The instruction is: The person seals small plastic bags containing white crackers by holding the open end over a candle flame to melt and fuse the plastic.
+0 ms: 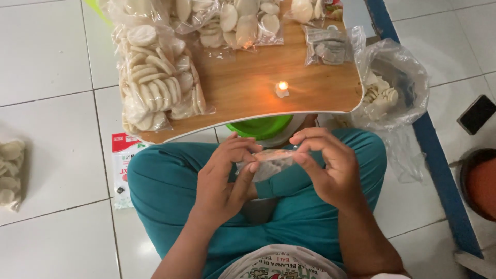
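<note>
The wooden surface fills the top of the view, above the person's crossed legs in teal trousers. At its ten o'clock lies the biggest bag, clear plastic packed tight with pale round crackers. More filled bags sit at twelve o'clock, and a small flat pack at one o'clock. A lit candle stands near the surface's front edge, with a green bowl partly hidden beneath that edge. Off the surface at three o'clock, an open sack holds loose crackers. Another bag lies on the tiled floor at nine o'clock.

The small bag is over the lap, at the centre of the view, pinched at its top edge between both hands. The left hand and right hand are each closed on it, close together. It looks light, thin and slippery, and the crackers inside would likely snap under pressure, so the film's upper edge is the safest hold.
</note>
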